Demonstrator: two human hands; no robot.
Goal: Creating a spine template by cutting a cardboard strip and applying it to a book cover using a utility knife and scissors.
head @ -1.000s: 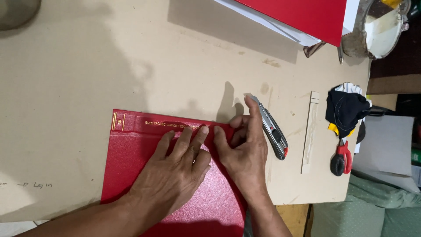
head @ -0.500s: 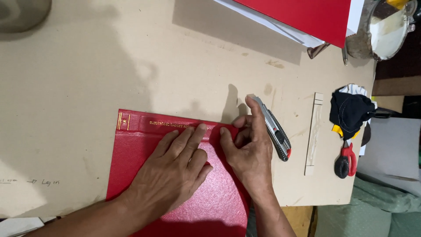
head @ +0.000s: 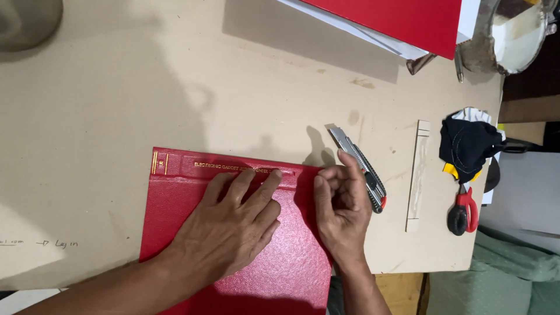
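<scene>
While pressing flat, fingers spread, on the red textured cover point(head: 245, 256) near the table's point(head: 116, 105) front edge: left hand point(head: 230, 230). Beside it, right hand point(head: 341, 207), loosely curled, pinching the cover's right edge, utility knife point(head: 359, 166) alongside, seemingly ungripped. Probably smoothing the turned-in edge; next, firm, even pressure.

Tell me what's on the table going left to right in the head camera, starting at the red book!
Red book cover → left hand → right hand → utility knife → pale wooden strip → red-handled scissors.
</scene>
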